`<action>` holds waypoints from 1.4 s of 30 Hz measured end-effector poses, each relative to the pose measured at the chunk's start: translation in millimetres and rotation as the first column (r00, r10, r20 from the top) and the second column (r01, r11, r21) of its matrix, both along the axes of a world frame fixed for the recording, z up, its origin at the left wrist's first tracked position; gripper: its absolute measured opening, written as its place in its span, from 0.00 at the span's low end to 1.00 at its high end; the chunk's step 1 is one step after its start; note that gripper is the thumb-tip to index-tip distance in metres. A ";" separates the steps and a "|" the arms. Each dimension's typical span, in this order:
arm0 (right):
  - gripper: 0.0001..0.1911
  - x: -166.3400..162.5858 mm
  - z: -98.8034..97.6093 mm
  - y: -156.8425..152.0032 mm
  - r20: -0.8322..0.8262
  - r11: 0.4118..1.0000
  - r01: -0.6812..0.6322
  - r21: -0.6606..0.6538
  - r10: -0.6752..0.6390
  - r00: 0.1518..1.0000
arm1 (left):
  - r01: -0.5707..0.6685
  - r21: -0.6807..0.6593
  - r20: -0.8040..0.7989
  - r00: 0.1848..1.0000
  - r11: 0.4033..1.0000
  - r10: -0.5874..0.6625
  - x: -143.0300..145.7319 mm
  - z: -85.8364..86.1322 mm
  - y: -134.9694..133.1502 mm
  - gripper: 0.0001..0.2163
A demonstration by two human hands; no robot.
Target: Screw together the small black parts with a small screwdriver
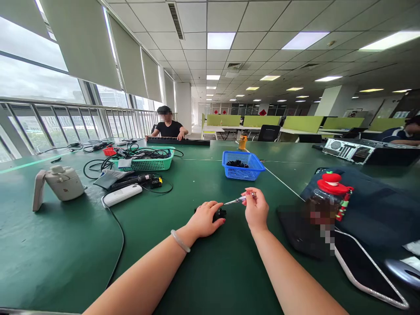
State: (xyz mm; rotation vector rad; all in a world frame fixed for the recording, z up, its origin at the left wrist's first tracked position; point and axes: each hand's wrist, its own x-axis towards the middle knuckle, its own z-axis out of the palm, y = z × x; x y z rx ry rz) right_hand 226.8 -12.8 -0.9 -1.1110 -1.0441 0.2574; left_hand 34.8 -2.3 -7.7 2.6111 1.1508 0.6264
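Note:
My left hand (206, 218) rests on the green table (210, 271), its fingers closed around a small black part (222, 214) that it mostly covers. What kind of part this is, I cannot make out. A pale bangle (180, 241) circles that wrist. In my right hand (256, 210) is a slim screwdriver (236, 200) with a clear handle, gripped between thumb and fingers. Its thin shaft points left, with the tip close to the fingers of my left hand and the black part.
Beyond my hands stands a blue basket (243, 174) of black pieces. Leftward are a green basket (147, 164) of cables, a white power strip (123, 195) and a beige bottle (65, 183). A red-lidded jar (328, 197) and a phone (367, 262) lie rightward. Another person (169, 128) sits across.

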 end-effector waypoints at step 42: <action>0.15 13.0 -19.8 13.5 -0.264 0.995 -0.039 -0.092 0.013 0.964 | -0.715 0.154 -0.085 0.678 0.682 0.731 -235.7 -3.4 72.9 0.16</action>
